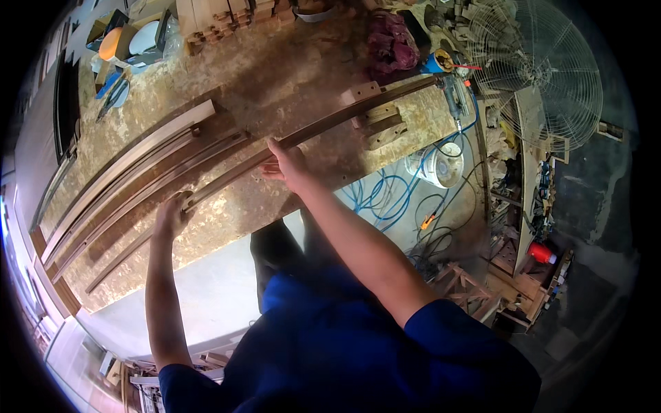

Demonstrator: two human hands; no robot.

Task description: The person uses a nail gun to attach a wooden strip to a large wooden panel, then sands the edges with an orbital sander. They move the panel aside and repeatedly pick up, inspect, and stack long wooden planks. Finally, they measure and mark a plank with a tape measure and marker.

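A long, narrow wooden strip [237, 170] runs slantwise across the worktable, from the near left to the far right. My left hand [172, 215] is closed round it left of its middle, the fingers partly hidden. Farther right, my right hand [286, 167] grips the same strip, with the thumb on its far side and the fingers on its near side. Its right part passes over short wooden blocks [379, 124]. Beyond my left hand, several long wooden strips [138, 155] lie side by side on the table.
The stained worktable [310, 76] carries stacked wood pieces [206, 17] at its far edge and open boxes [134, 41] at far left. A power tool [453, 100] lies at the right end. Blue hoses [385, 199], a white bucket [444, 165] and a wire-caged fan [537, 72] are near there.
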